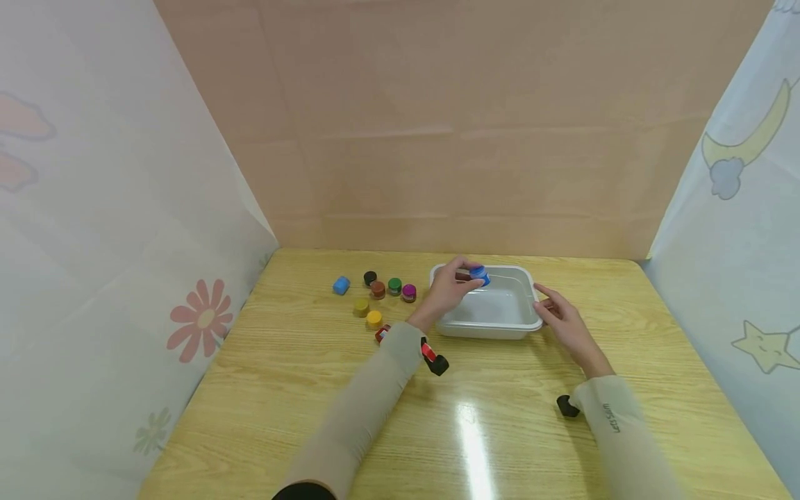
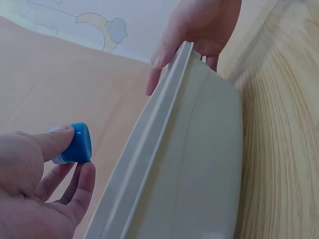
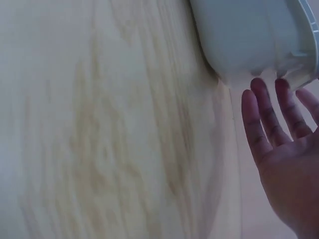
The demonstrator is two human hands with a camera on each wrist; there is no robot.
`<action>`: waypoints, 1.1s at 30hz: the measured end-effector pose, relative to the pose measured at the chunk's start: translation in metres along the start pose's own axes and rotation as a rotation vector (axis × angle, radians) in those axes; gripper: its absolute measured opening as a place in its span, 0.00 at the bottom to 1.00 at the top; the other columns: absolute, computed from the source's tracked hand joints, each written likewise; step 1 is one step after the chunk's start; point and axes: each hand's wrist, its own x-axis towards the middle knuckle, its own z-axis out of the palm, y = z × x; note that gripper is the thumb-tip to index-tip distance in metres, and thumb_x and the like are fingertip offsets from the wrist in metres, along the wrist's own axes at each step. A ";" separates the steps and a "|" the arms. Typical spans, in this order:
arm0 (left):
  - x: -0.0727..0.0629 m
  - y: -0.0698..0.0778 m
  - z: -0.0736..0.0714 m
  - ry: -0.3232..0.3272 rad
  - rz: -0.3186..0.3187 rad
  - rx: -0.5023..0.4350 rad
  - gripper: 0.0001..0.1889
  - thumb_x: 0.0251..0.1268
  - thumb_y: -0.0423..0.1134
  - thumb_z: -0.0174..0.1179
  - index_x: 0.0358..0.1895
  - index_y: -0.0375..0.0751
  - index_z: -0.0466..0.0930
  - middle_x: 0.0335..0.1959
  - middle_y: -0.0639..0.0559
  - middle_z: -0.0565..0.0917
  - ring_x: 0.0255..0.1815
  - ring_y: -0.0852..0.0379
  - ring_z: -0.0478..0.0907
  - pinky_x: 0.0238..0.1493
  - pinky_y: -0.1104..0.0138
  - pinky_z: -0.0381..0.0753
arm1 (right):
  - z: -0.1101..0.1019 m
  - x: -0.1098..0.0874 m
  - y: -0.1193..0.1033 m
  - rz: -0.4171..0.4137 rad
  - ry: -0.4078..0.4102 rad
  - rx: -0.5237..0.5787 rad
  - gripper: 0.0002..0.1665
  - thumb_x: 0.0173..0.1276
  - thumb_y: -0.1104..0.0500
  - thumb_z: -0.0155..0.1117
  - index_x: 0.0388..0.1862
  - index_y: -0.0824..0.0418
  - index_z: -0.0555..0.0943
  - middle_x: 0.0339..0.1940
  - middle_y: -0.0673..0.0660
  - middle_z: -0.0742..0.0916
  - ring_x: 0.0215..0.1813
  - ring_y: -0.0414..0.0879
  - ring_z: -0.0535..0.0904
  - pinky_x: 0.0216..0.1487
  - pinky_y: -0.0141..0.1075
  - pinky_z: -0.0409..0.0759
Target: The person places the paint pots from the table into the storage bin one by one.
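My left hand (image 1: 446,288) pinches a small blue-lidded paint jar (image 1: 480,274) between thumb and fingers, over the white plastic tray (image 1: 484,333). The left wrist view shows the jar (image 2: 79,143) tipped on its side in that grip, above the tray's rim (image 2: 149,149). At the tray's right end is my right hand (image 1: 562,323), its fingertips right at the rim. From the right wrist view, the fingers of the right hand (image 3: 289,144) are extended, with their tips against the tray's end wall (image 3: 249,45).
Left of the tray stand several small jars: light blue (image 1: 341,285), black (image 1: 370,278), brown (image 1: 378,289), green (image 1: 394,285), purple (image 1: 409,293), dull yellow (image 1: 361,307) and bright yellow (image 1: 373,319). A red jar (image 1: 382,333) is partly hidden by the left sleeve.
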 end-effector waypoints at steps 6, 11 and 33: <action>0.008 -0.004 0.019 0.006 -0.020 -0.022 0.14 0.70 0.36 0.68 0.56 0.47 0.81 0.54 0.49 0.84 0.48 0.59 0.83 0.49 0.69 0.85 | 0.004 0.002 0.006 0.084 -0.051 0.044 0.39 0.85 0.44 0.46 0.87 0.51 0.48 0.76 0.71 0.65 0.57 0.32 0.73 0.51 0.19 0.76; 0.014 -0.004 0.034 0.034 -0.040 -0.029 0.20 0.67 0.35 0.71 0.60 0.44 0.80 0.55 0.49 0.84 0.47 0.59 0.83 0.49 0.72 0.84 | 0.007 0.003 0.008 0.120 -0.089 0.134 0.41 0.86 0.42 0.43 0.88 0.48 0.43 0.80 0.73 0.61 0.62 0.39 0.71 0.54 0.20 0.76; 0.030 -0.007 0.072 0.069 -0.156 0.164 0.17 0.62 0.31 0.73 0.53 0.47 0.86 0.50 0.53 0.87 0.44 0.61 0.82 0.45 0.71 0.83 | 0.011 0.004 0.009 0.113 -0.095 0.181 0.39 0.86 0.46 0.46 0.88 0.47 0.44 0.80 0.74 0.60 0.62 0.41 0.73 0.53 0.23 0.79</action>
